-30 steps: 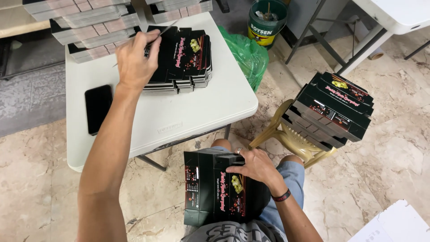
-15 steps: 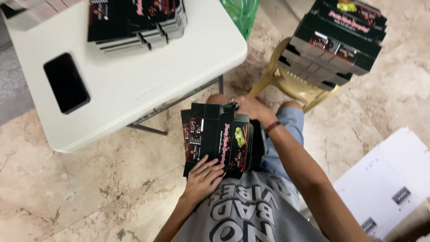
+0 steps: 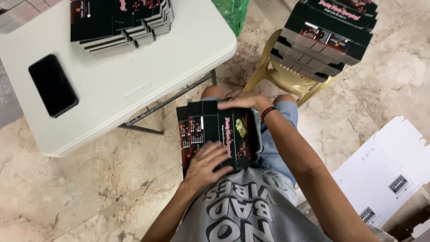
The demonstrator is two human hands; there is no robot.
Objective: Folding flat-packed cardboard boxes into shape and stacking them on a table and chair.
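Your left hand (image 3: 207, 163) lies flat with fingers spread on the black carton (image 3: 218, 134) in your lap, your right hand (image 3: 244, 101) seemingly gripping its far edge at twelve o'clock, while the phone (image 3: 53, 84) sits on the tabletop (image 3: 134, 85) at ten o'clock.

Place: a makeshift packing spot in a home or small back room, not a factory.
Floor: beige marble-look tiles (image 3: 380, 85), worn, as in a house.
Desk: a white folding plastic desk (image 3: 134, 89) on thin metal legs, with a phone (image 3: 53, 85) lying on it.
Stock: a stack of flat black printed cartons (image 3: 118, 20) on the desk; a second stack (image 3: 327, 33) rests on a yellow plastic chair (image 3: 286, 78).
Supplies: white flattened cardboard (image 3: 380, 175) lies on the floor; a green plastic bag (image 3: 230, 13) sits behind the desk.
Work: done on the lap, by hand, with no machines.
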